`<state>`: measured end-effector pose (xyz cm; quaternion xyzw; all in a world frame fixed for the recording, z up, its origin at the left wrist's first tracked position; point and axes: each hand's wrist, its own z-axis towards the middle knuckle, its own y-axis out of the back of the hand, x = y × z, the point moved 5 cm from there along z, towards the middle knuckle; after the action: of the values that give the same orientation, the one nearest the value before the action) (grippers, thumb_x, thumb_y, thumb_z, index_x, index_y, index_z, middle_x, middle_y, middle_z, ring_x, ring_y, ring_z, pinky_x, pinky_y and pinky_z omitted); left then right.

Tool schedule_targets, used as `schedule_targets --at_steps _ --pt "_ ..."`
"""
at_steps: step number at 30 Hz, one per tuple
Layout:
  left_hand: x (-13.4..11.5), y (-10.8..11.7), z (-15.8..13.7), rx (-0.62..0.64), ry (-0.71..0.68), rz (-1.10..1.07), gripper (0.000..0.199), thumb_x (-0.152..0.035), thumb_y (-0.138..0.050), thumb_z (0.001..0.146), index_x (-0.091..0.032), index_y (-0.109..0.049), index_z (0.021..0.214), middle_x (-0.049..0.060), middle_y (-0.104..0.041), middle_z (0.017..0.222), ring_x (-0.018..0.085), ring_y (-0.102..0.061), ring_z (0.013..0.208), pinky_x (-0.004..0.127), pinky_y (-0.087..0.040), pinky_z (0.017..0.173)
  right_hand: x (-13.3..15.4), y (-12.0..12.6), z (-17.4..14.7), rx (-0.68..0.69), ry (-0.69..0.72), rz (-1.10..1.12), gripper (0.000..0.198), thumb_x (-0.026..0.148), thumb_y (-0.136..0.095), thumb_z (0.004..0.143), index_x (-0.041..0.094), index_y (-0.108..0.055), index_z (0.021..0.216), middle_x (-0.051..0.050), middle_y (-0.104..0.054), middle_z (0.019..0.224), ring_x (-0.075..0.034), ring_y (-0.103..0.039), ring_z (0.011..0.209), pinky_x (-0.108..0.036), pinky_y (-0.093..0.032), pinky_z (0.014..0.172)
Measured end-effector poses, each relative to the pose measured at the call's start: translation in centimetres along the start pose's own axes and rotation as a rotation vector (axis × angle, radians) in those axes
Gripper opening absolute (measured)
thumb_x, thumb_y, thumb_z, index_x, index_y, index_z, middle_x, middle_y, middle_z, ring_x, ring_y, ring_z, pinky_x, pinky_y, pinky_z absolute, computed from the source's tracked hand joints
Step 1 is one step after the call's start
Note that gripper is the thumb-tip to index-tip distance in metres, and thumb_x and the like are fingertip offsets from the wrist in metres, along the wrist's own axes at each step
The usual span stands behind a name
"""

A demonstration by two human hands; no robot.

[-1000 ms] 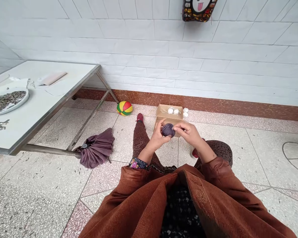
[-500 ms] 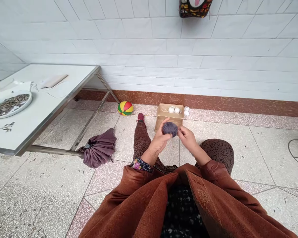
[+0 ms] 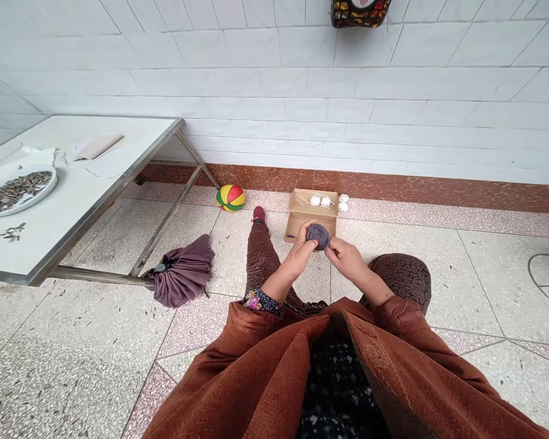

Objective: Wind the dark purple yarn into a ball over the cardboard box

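Note:
A ball of dark purple-grey yarn (image 3: 318, 236) is held up in front of me, above the floor. My left hand (image 3: 299, 251) is closed round its left side, thumb across the near face. At the ball's right edge my right hand (image 3: 348, 256) is pinched closed on the yarn; the strand between its fingers is too fine to make out. Beyond the hands, an open cardboard box (image 3: 297, 214) rests on the floor, partly hidden by my left hand and the ball. Two white balls (image 3: 321, 200) with loose string lie in its far part.
Small white round things (image 3: 343, 202) sit right of the box. A colourful ball (image 3: 230, 198) lies by the wall. On the left stands a metal-framed table (image 3: 96, 201) bearing a plate of seed-like pieces (image 3: 21, 190). A folded purple umbrella (image 3: 183, 271) lies beside its leg.
The yarn ball has turned in my left hand and shifted slightly right. My right hand has moved in against its right edge, its fingers more curled.

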<state>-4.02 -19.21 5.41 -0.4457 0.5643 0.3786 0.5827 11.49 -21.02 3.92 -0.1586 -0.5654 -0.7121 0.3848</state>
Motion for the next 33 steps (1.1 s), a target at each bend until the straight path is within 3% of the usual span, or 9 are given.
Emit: schedule_targets --at_steps 3,8,13,18,22,26,33 --pt "0.0 -0.4 -0.2 0.042 0.0 -0.068 0.065 -0.037 -0.06 0.09 -0.027 -0.041 0.151 0.011 -0.055 0.136 0.026 -0.056 0.121 0.046 -0.054 0.1 -0.2 0.4 -0.1 0.004 -0.023 0.012 0.017 0.026 -0.053 0.093 0.024 -0.053 0.076 -0.002 -0.061 0.073 -0.02 -0.058 0.072 -0.03 -0.041 0.067" --pt "-0.1 0.0 -0.3 -0.042 -0.019 -0.116 0.066 -0.037 -0.073 0.084 -0.026 -0.049 0.145 0.01 -0.059 0.131 0.025 -0.06 0.115 0.044 -0.056 0.097 1.1 1.9 -0.1 0.079 -0.014 0.153 0.016 0.032 -0.057 0.097 0.023 -0.065 0.086 -0.002 -0.068 0.079 -0.018 -0.063 0.074 -0.03 -0.046 0.072" --pt "-0.1 -0.2 -0.8 -0.032 -0.025 0.016 0.06 -0.035 -0.08 0.079 -0.026 -0.061 0.136 0.011 -0.058 0.134 0.027 -0.06 0.12 0.043 -0.055 0.099 2.8 4.3 0.4 0.128 0.035 0.263 0.024 0.041 -0.061 0.099 0.023 -0.069 0.086 -0.003 -0.07 0.08 -0.018 -0.063 0.074 -0.03 -0.047 0.072" --pt "0.1 -1.8 -1.5 0.168 0.082 -0.039 0.066 -0.036 -0.078 0.082 -0.027 -0.056 0.143 0.011 -0.06 0.132 0.025 -0.062 0.111 0.039 -0.057 0.089 2.0 5.6 1.5 0.006 0.052 0.278 0.03 0.049 -0.067 0.095 0.024 -0.068 0.079 -0.003 -0.067 0.077 -0.018 -0.059 0.073 -0.032 -0.047 0.072" --pt "-0.2 -2.7 -2.0 0.291 0.146 -0.201 0.085 -0.037 -0.079 0.082 -0.036 -0.04 0.157 0.01 -0.062 0.129 0.025 -0.062 0.108 0.035 -0.058 0.08 0.1 4.5 1.9 -0.101 -0.096 0.417 0.034 0.054 -0.068 0.09 0.024 -0.061 0.076 0.001 -0.059 0.07 -0.016 -0.052 0.064 -0.03 -0.044 0.065" --pt "-1.1 -3.1 -2.2 0.359 0.191 -0.371 0.075 -0.036 -0.075 0.082 -0.037 -0.048 0.153 0.01 -0.059 0.136 0.024 -0.065 0.104 0.034 -0.058 0.076 -1.2 2.5 1.2 -0.163 -0.209 0.449 0.035 0.056 -0.061 0.091 0.024 -0.057 0.077 0.002 -0.055 0.068 -0.016 -0.05 0.063 -0.029 -0.042 0.062" --pt "-2.4 -1.5 -1.6 0.193 0.172 -0.457 0.058 -0.032 -0.072 0.077 -0.024 -0.06 0.134 0.011 -0.063 0.133 0.025 -0.066 0.107 0.041 -0.058 0.086 -0.9 0.9 -1.0 -0.138 -0.176 0.322 0.033 0.053 -0.051 0.099 0.024 -0.062 0.089 -0.002 -0.064 0.076 -0.019 -0.058 0.069 -0.03 -0.048 0.067"
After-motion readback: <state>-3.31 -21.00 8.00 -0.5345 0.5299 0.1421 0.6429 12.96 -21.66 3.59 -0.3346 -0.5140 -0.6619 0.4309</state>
